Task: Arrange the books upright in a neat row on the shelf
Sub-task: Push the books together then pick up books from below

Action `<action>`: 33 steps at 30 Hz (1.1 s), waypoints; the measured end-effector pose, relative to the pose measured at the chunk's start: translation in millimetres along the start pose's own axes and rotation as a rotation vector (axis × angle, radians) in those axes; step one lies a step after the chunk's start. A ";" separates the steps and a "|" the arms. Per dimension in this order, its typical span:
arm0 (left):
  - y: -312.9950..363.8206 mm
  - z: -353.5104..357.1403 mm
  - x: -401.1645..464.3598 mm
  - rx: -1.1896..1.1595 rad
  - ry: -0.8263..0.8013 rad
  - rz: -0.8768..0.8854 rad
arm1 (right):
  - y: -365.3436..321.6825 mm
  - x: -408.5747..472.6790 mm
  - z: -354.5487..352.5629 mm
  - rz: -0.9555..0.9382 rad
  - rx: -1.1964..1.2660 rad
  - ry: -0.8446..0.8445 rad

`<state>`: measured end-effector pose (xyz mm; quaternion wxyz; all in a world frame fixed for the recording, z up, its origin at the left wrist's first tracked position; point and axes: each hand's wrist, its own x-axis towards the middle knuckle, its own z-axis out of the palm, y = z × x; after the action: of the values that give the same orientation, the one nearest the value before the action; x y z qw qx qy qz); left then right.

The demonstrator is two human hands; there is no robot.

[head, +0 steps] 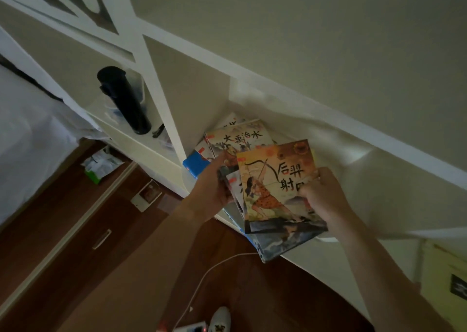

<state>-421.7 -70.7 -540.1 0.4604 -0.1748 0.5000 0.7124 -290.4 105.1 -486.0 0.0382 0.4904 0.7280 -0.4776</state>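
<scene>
Several thin picture books lie in a loose flat pile on the white shelf (pixel 358 170). On top is an orange book with an archer (pixel 271 180); my right hand (pixel 321 192) grips its right edge, thumb on the cover. My left hand (pixel 214 187) holds the left edges of the books just beneath it. Behind them a pale book with black characters (pixel 240 137) lies flat, and a blue book (pixel 195 163) pokes out at the pile's left. A dark-covered book (pixel 280 245) overhangs the shelf's front edge.
A white upright divider (pixel 161 99) stands left of the pile. In the neighbouring compartment stands a black flask (pixel 123 99). Below are a brown wooden floor, a drawer front (pixel 101 238), a white cable (pixel 202 281), crumpled bags (pixel 101 165) and a yellow box (pixel 444 278) at the right.
</scene>
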 end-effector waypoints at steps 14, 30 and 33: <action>3.4 10.3 -11.8 0.032 0.062 0.105 | -19.9 35.2 25.1 -0.020 0.391 -0.005; -31.3 -52.5 -135.2 0.440 -0.112 0.239 | 35.4 -91.6 38.7 -0.121 0.513 -0.282; -57.7 -45.7 -163.2 0.507 -0.074 0.223 | 78.9 -123.9 34.6 -0.077 0.623 -0.285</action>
<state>-299.4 -184.7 -476.2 0.4263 0.0281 0.6613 0.6166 -181.5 0.7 -491.7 -0.0302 0.3790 0.5526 -0.7417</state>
